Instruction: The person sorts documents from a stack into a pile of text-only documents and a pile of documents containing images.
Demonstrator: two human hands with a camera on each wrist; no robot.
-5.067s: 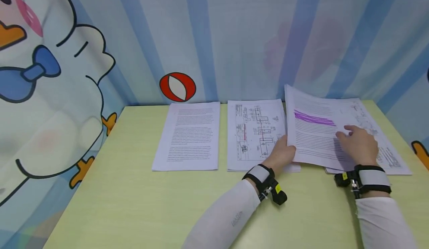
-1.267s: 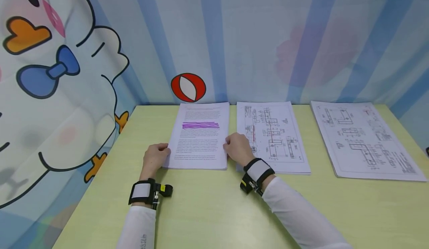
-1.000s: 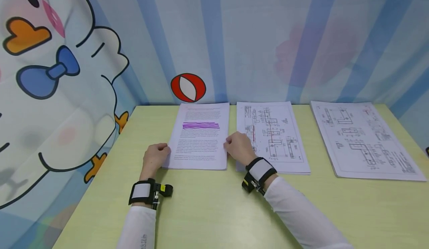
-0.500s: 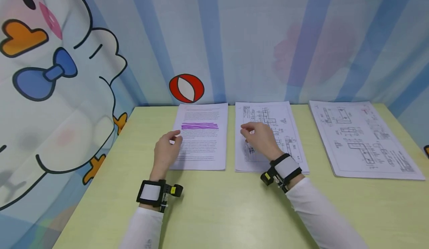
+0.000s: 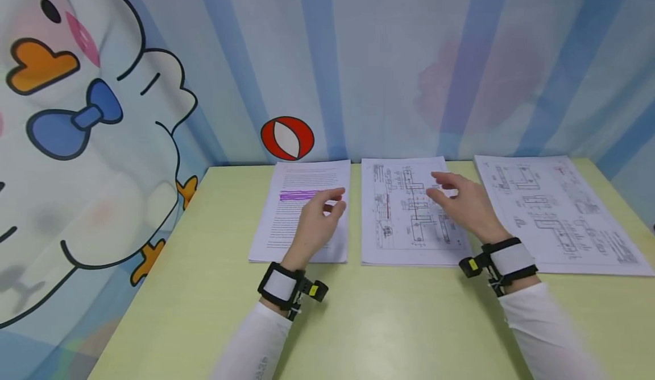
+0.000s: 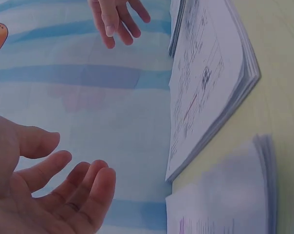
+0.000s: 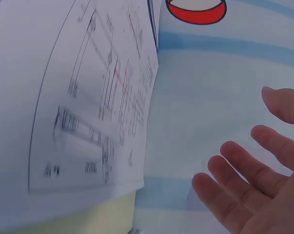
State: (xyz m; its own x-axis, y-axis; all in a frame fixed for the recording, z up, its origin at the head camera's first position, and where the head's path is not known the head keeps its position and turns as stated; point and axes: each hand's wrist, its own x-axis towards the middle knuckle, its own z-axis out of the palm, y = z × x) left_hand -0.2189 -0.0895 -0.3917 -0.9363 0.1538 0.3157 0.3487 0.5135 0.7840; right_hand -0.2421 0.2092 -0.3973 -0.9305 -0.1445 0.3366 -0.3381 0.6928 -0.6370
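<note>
Three stacks of paper lie in a row on the table. In the head view, my left hand (image 5: 318, 221) hovers over the left stack (image 5: 297, 175), whose top sheet is printed text with a purple highlighted band. Loosely bent fingers and nothing held show in the left wrist view. My right hand (image 5: 468, 203) is above the right edge of the middle stack (image 5: 394, 243), topped by a technical drawing with red marks. Its fingers are spread and hold nothing, as the right wrist view shows. Another drawing tops the right stack (image 5: 568, 221), partly behind my right wrist.
The pale yellow table (image 5: 204, 312) ends at the back against a striped blue curtain (image 5: 378, 73) with a cartoon duck (image 5: 102, 198) and a red ball print (image 5: 287, 138). Bands with small cameras circle both wrists.
A highlighted text stack was brought from the right onto the left stack, and both hands squared its sides. Both have since let go, lifted and moved right.
</note>
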